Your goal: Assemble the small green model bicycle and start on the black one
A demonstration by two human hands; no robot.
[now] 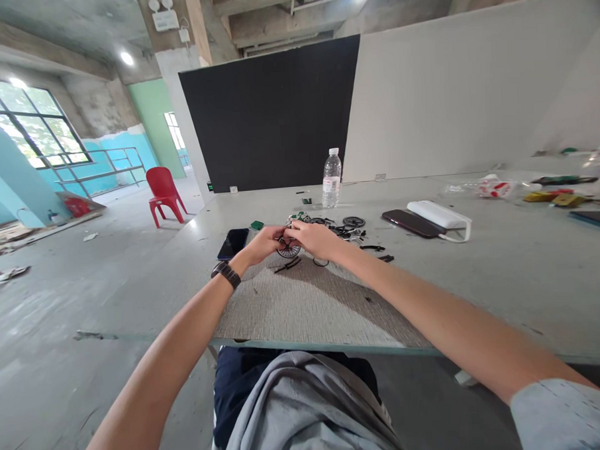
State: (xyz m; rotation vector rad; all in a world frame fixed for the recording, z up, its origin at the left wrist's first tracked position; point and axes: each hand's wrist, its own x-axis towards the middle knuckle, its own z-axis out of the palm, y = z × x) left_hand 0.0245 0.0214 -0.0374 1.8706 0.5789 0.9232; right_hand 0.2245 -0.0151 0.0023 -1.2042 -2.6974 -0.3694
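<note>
My left hand and my right hand meet above the table, fingers closed at the upper rim of a small black spoked wheel. The fingertips hide the top of the wheel. Just below it lies a thin black forked part, and a thin black ring rests under my right hand. Behind the right fingers are a second spoked wheel and a cluster of small black and silver parts. Two short black pieces, one of them curved, lie further right.
A phone lies left of my hands, near a small green item. Behind stands a water bottle. To the right are a dark phone-like slab and a white case with a strap. The table's front edge is close to my lap.
</note>
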